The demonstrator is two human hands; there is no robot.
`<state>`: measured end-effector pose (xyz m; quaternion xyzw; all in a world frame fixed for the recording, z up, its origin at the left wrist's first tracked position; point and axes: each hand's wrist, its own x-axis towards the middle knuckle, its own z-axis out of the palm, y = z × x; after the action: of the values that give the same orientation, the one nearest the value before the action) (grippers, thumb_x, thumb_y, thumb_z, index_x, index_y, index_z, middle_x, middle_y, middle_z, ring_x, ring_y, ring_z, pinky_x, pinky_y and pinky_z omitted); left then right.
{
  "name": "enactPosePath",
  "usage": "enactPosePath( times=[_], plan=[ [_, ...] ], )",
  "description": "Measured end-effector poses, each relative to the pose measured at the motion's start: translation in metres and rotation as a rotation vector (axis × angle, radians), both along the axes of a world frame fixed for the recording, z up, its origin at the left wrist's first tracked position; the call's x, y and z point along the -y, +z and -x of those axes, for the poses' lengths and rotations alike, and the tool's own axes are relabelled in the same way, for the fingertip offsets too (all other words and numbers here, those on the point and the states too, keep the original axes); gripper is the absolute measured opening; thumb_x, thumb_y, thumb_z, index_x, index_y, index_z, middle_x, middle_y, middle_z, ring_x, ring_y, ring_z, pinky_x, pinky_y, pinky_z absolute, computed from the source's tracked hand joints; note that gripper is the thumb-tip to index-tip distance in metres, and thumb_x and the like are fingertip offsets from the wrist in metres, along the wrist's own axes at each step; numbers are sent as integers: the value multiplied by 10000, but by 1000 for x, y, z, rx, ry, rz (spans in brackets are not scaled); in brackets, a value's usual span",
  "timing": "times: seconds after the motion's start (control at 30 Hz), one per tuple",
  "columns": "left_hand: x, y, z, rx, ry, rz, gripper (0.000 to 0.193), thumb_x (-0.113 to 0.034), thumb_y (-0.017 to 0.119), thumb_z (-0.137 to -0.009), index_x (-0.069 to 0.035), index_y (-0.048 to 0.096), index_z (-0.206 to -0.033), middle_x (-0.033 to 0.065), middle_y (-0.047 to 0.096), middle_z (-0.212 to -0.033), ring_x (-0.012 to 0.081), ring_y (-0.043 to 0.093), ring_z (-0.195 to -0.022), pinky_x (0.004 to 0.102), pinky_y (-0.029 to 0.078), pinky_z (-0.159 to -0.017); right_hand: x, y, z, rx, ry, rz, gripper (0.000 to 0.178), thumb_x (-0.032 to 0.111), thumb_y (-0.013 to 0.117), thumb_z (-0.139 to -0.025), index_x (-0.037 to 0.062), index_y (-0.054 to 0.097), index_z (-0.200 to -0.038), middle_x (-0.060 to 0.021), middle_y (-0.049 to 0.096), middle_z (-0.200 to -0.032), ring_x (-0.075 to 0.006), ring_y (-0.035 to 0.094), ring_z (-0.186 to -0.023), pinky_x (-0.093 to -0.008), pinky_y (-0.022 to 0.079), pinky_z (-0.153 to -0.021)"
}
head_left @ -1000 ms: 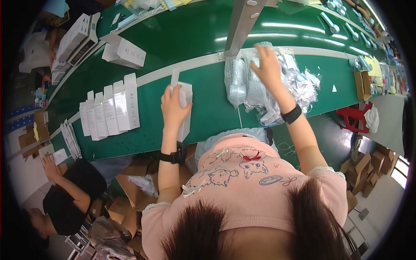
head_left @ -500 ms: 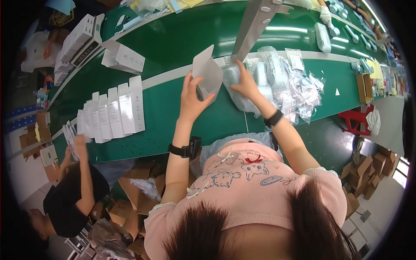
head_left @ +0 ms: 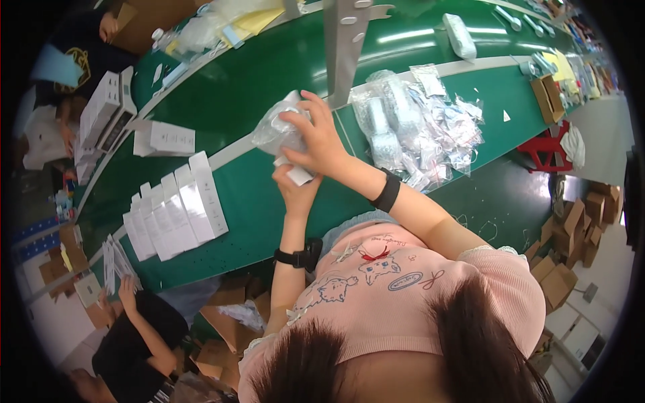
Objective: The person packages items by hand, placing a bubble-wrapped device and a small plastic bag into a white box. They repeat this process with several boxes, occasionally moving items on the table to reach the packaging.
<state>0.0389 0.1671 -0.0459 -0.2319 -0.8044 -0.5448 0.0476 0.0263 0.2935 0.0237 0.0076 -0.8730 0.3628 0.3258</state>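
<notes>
Over the near strip of the green bench, my left hand (head_left: 295,196) is closed around a white carton (head_left: 300,176), most of which is hidden behind my right hand. My right hand (head_left: 319,134) grips a clear bubble-wrap pouch (head_left: 270,133) against the carton's open end; what the pouch contains is hard to make out. To the right lie more bubble-wrapped pale-blue items (head_left: 390,124) beside a heap of small clear packets (head_left: 447,138). A row of upright white cartons (head_left: 173,216) stands to the left.
A grey metal post (head_left: 344,57) rises just beyond my hands. Another white carton (head_left: 164,138) lies at the far left, near stacked boxes (head_left: 101,111). At lower left a co-worker's hand (head_left: 127,292) is by folded cartons (head_left: 117,263). A wrapped item (head_left: 459,37) rests farther back.
My right hand has picked up the bubble-wrap pouch and brought it left to the carton in my left hand. The view has shifted, and the co-worker's arm has moved.
</notes>
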Motion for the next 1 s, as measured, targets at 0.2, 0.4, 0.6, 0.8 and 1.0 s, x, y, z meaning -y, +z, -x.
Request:
enactPosePath(
  times=[0.2, 0.4, 0.6, 0.8, 1.0],
  plan=[
    [-12, 33, 24, 61, 145, -320, 697, -68, 799, -578, -84, 243, -997, 185, 347, -1159, 275, 428, -1059, 384, 349, -913, -65, 0, -43, -51, 301, -65, 234, 86, 608, -718, 78, 604, -952, -127, 480, -1167, -331, 432, -1103, -436, 365, -901],
    [-17, -23, 17, 41, 24, -107, 704, -111, 798, -606, -85, 231, -1023, 238, 332, -1232, 305, 418, -1090, 409, 359, -906, -253, -77, -61, 512, -804, -320, 420, 109, 602, -724, 91, 509, -1133, -167, 538, -1054, -296, 480, -1021, -384, 422, -797],
    [-32, 35, 22, 16, -17, 84, 595, -148, 779, -620, -55, 372, -1044, 215, 366, -1193, 302, 436, -1053, 370, 365, -876, -341, -139, -81, 992, -704, -296, 517, 148, 634, -689, 142, 481, -1183, -161, 548, -1010, -307, 523, -927, -389, 444, -768],
    [-38, 64, 26, 24, 64, 256, 230, -92, 716, -640, -4, 596, -815, 132, 516, -941, 244, 523, -765, 299, 411, -668, -285, -71, -70, 346, -435, 327, 517, 9, 579, -739, 94, 422, -1223, -85, 526, -929, -169, 532, -805, -254, 452, -691],
    [-40, 77, 44, 226, 141, 226, 121, -50, 676, -662, 15, 594, -723, 78, 538, -690, 168, 475, -554, 271, 375, -532, -117, 22, -50, -147, 18, 474, 459, -89, 561, -719, 20, 462, -1154, -92, 538, -1013, -182, 547, -914, -287, 472, -723]
  ],
)
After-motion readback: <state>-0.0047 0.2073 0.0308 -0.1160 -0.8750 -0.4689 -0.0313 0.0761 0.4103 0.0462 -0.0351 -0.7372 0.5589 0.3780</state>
